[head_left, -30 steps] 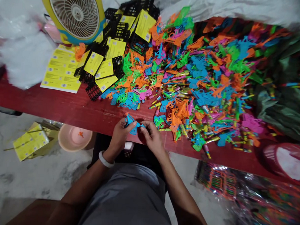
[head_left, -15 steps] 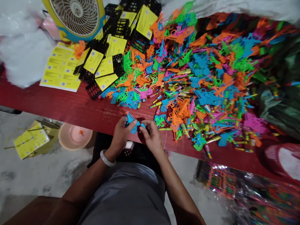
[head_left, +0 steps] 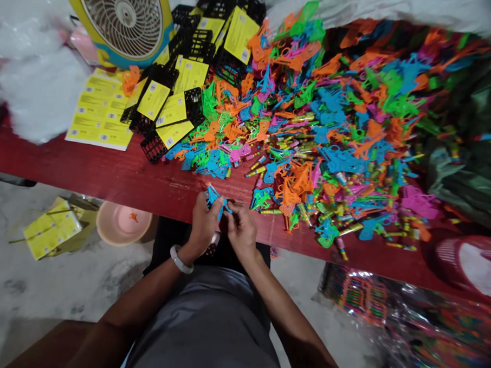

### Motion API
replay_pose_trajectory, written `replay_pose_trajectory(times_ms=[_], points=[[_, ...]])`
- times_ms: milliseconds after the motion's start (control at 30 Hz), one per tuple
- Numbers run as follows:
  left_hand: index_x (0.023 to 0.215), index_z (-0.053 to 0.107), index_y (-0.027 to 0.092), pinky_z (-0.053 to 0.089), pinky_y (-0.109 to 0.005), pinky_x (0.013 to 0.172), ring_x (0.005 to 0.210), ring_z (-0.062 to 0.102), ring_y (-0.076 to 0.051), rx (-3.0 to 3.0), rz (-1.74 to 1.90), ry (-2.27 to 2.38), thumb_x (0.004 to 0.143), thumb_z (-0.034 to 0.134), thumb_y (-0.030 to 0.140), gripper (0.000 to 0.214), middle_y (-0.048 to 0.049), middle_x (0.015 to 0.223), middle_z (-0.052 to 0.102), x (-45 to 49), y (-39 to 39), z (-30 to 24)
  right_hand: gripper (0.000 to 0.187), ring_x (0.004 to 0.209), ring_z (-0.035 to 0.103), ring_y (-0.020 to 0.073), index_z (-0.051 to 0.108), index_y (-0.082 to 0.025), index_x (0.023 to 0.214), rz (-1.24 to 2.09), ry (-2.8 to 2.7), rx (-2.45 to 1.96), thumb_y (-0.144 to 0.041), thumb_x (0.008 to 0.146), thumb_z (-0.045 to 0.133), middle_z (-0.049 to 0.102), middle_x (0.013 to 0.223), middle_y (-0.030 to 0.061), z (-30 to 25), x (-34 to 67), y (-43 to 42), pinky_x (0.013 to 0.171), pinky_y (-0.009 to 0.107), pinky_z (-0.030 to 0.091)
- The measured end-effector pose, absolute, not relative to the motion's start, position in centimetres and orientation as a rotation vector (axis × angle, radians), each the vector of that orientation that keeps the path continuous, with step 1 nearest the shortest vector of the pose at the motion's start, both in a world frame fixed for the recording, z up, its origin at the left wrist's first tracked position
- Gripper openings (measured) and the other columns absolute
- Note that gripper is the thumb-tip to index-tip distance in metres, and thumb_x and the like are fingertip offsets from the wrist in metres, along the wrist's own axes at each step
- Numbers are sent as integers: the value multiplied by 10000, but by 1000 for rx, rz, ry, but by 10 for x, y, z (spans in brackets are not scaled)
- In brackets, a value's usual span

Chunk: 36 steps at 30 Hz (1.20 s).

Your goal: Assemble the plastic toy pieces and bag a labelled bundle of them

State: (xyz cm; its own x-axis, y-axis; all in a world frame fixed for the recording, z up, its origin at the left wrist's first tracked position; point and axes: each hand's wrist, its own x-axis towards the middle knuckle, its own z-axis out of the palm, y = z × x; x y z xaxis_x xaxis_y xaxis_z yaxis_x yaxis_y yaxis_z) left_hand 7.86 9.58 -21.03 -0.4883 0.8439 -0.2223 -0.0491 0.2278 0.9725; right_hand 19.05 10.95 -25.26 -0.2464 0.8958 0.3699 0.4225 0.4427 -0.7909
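Over the near edge of the red table, my left hand (head_left: pixel 203 223) is closed around a blue plastic toy piece (head_left: pixel 213 195), its thumb on top. My right hand (head_left: pixel 243 227) is close beside it, fingers pinched at the right end of the same piece. Part of the toy is hidden by my fingers. To the right of my hands lies a pile of similar toy pieces (head_left: pixel 334 104) in blue, orange, green and pink. Small yellow-patterned tubes (head_left: pixel 350 229) are mixed in with them.
Black plastic baskets (head_left: pixel 151 149) with yellow cards (head_left: pixel 153 100) stand at the back left, near a fan (head_left: pixel 125 13) and a yellow printed sheet (head_left: pixel 98 110). A red basket (head_left: pixel 449 258) is at the right end. Below are a pink basin (head_left: pixel 124 222) and bagged goods (head_left: pixel 362 295).
Both hands have drawn slightly closer together. My left hand has turned a little to the right with the blue piece, and my right fingers have curled in more.
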Motion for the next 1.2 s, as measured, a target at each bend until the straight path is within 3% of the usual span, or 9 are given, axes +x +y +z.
replay_pose_trajectory(times_ms=[100, 167, 300, 433, 567, 867, 1000, 1100, 1200], points=[[952, 585, 194, 496, -300, 753, 806, 611, -176, 904, 1305, 1593, 896, 634, 400, 219, -37, 890, 644, 75, 105, -210, 131, 884, 703, 257, 657, -267, 1062, 576, -1833, -1166, -293, 979, 559, 718, 964, 72, -230, 227, 129, 792, 434, 595], [1070, 616, 192, 513, -361, 883, 992, 636, -228, 1116, 1326, 1657, 906, 637, 387, 256, -103, 1078, 667, 68, 117, -210, 223, 956, 688, 276, 644, -248, 1188, 249, -1750, -1268, -290, 982, 570, 707, 1054, 104, -206, 261, 150, 852, 474, 571], [1298, 601, 234, 335, -527, 1156, 1442, 385, -338, 1603, 1220, 2069, 892, 659, 252, 411, -155, 1511, 482, 46, 148, -215, 524, 1360, 491, 340, 457, -173, 1479, -396, -1684, -1239, -240, 973, 574, 548, 1422, 216, -174, 293, 192, 1107, 569, 410], [1317, 613, 236, 328, -531, 1151, 1357, 476, -323, 1833, 997, 2145, 902, 595, 169, 421, -124, 1416, 605, 23, 168, -223, 344, 1231, 562, 266, 623, -191, 1264, -34, -2115, -1046, -139, 1010, 397, 657, 1263, 148, -200, 240, 207, 1052, 463, 463], [1158, 691, 208, 406, -453, 1053, 1189, 588, -284, 1873, 1048, 2147, 948, 518, 178, 274, -109, 1179, 729, 5, 159, -224, 363, 1139, 557, 283, 651, -197, 1269, 303, -2382, -1090, -120, 986, 437, 679, 1225, 129, -234, 187, 207, 967, 445, 463], [974, 725, 244, 325, -463, 1130, 1222, 606, -250, 1642, 1368, 2124, 922, 612, 222, 127, -53, 1053, 753, 4, 133, -214, 247, 981, 521, 272, 723, -229, 1092, 318, -2521, -1035, -170, 974, 514, 632, 1023, 106, -226, 183, 232, 855, 391, 428], [981, 710, 220, 463, -355, 916, 980, 640, -212, 1249, 1503, 1962, 907, 625, 312, 146, -44, 974, 724, 9, 123, -205, 176, 971, 562, 253, 669, -221, 1001, 511, -2309, -970, -266, 1009, 498, 655, 1006, 95, -224, 185, 216, 865, 396, 449], [929, 696, 199, 456, -284, 768, 814, 600, -166, 975, 1491, 1705, 893, 626, 369, 188, -11, 852, 681, 11, 113, -199, 185, 889, 610, 206, 580, -237, 1086, 836, -1957, -1026, -361, 1036, 452, 647, 967, 57, -225, 192, 193, 814, 360, 489], [860, 707, 184, 435, -269, 753, 773, 572, -147, 892, 1399, 1532, 830, 685, 375, 195, 6, 800, 669, 15, 109, -195, 224, 855, 611, 182, 558, -251, 1103, 1072, -1790, -1070, -444, 1011, 490, 632, 951, 28, -223, 196, 177, 781, 333, 489]])
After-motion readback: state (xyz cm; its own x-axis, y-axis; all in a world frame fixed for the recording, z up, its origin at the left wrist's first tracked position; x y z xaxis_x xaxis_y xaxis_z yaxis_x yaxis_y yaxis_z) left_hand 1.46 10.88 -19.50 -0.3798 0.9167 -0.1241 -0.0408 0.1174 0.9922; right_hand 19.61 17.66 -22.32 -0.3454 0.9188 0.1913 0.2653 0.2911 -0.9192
